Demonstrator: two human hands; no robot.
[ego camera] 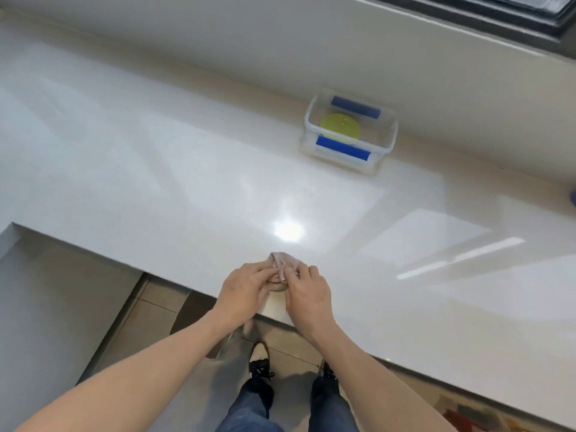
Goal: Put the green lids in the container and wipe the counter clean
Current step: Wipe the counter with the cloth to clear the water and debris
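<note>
A clear plastic container (388,132) with blue side clips stands at the far side of the white counter (156,169), near the back wall. A yellow-green lid (340,126) lies flat inside it. At the counter's near edge my left hand (246,289) and my right hand (307,294) meet over a small pale pink cloth (288,260). Both hands pinch the bunched cloth between their fingers, and part of it is hidden under them.
A window sill and dark window frame (498,23) run along the back right. The counter steps back at the left, above a lower grey surface (46,307). A blue object (573,198) shows at the right edge. Tiled floor and my shoes are below.
</note>
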